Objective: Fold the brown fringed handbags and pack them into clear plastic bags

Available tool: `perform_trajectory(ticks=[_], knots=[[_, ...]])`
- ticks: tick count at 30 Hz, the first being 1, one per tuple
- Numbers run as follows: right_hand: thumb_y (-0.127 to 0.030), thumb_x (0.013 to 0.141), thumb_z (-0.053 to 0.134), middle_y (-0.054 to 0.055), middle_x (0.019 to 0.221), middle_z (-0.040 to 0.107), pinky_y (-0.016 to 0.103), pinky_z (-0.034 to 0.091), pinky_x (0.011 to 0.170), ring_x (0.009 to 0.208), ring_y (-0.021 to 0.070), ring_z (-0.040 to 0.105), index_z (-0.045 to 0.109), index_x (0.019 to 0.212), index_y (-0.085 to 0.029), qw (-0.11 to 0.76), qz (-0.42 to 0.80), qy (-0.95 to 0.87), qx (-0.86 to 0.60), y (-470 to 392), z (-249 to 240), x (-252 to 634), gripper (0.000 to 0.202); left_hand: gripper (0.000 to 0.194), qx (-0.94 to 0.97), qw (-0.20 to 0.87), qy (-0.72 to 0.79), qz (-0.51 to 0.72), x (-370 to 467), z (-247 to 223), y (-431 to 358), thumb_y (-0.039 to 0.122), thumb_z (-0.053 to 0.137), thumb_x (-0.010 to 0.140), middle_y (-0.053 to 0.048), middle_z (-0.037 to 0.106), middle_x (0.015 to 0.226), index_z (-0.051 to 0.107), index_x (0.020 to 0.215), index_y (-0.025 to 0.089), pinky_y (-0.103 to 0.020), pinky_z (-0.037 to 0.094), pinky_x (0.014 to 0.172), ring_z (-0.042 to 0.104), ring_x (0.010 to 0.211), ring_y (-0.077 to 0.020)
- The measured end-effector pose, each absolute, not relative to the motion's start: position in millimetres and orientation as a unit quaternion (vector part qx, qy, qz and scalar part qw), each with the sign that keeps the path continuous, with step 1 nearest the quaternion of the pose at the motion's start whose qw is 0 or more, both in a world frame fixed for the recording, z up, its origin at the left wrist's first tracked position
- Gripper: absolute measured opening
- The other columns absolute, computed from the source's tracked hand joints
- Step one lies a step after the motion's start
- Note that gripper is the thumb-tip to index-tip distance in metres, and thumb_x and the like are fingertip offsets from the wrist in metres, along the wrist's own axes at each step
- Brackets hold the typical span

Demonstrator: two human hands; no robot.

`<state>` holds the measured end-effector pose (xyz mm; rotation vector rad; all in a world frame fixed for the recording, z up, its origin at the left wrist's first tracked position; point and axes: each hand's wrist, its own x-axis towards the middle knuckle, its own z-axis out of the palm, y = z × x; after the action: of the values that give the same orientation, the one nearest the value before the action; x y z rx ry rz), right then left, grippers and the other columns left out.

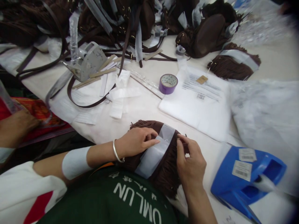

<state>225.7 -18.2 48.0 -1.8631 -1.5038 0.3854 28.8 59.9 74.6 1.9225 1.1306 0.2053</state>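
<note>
A dark brown fringed bag [167, 168] lies in front of me at the table's edge, against my green apron. Round its middle runs a translucent whitish wrapping strip [151, 157]. My left hand [134, 141], with a silver bangle at the wrist, rests over the bag's left side. Its fingers are curled, and thumb and forefinger close at the strip's edge. On the other side, my right hand [192, 158] has thumb and forefinger pinched together at the bag's upper right edge. Whatever small bit lies between those fingertips is hidden.
A purple tape roll [167, 84] stands beyond the bag, near a stack of white printed bags [198, 102]. At right sits a blue tape dispenser [247, 174]. Another wrapped fringed bag [230, 67], a grey dispenser [90, 60] and piled brown bags lie farther back. Another person's hand [18, 127] is at left.
</note>
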Motion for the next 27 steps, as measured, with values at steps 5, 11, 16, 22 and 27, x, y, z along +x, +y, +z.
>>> perform_trajectory(ticks=[5,11,16,22,27], knots=[[-0.049,0.089,0.044,0.003,0.076,0.069,0.025,0.047,0.044,0.047,0.0122,0.057,0.063,0.106,-0.021,0.304,0.446,-0.437,-0.720,-26.1,59.9,220.8,0.037,0.018,0.708,0.534,0.447,0.114,32.5,68.6,60.3,0.031,0.059,0.085,0.000,0.064,0.072,0.066,0.084,0.016,-0.019,0.041,0.060,0.055,0.066,-0.0108],[-0.045,0.082,0.055,-0.001,0.051,0.062,0.016,0.032,0.032,0.032,0.0070,0.044,0.061,0.107,-0.014,0.305,0.603,-0.366,-0.640,-17.3,61.0,211.8,0.040,0.026,0.621,0.629,0.448,0.138,29.4,68.8,59.1,0.037,0.060,0.082,0.003,0.053,0.056,0.064,0.082,0.011,-0.018,0.033,0.047,0.044,0.050,-0.0080],[-0.043,0.079,0.060,-0.002,0.052,0.061,0.015,0.029,0.032,0.034,0.0063,0.043,0.062,0.097,-0.015,0.340,0.594,-0.350,-0.639,-15.8,53.4,204.9,0.034,0.032,0.621,0.631,0.454,0.103,31.3,65.8,60.8,0.043,0.062,0.079,0.006,0.046,0.048,0.065,0.082,0.012,-0.018,0.027,0.042,0.040,0.044,-0.0070],[-0.032,0.080,0.055,-0.006,0.045,0.053,0.018,0.030,0.037,0.035,0.0072,0.042,0.066,0.089,-0.018,0.309,0.533,-0.414,-0.670,-11.2,46.0,201.9,0.020,0.032,0.576,0.677,0.442,0.122,36.5,59.9,58.2,0.043,0.064,0.077,0.006,0.042,0.047,0.065,0.081,0.011,-0.017,0.022,0.038,0.036,0.040,-0.0059],[-0.025,0.077,0.052,-0.004,0.050,0.058,0.022,0.038,0.044,0.042,0.0123,0.054,0.068,0.088,-0.020,0.259,0.481,-0.446,-0.708,-12.6,38.5,197.6,0.019,0.028,0.541,0.708,0.405,0.204,36.9,55.1,54.1,0.039,0.065,0.078,0.005,0.048,0.054,0.065,0.082,0.011,-0.017,0.026,0.041,0.037,0.043,-0.0048]])
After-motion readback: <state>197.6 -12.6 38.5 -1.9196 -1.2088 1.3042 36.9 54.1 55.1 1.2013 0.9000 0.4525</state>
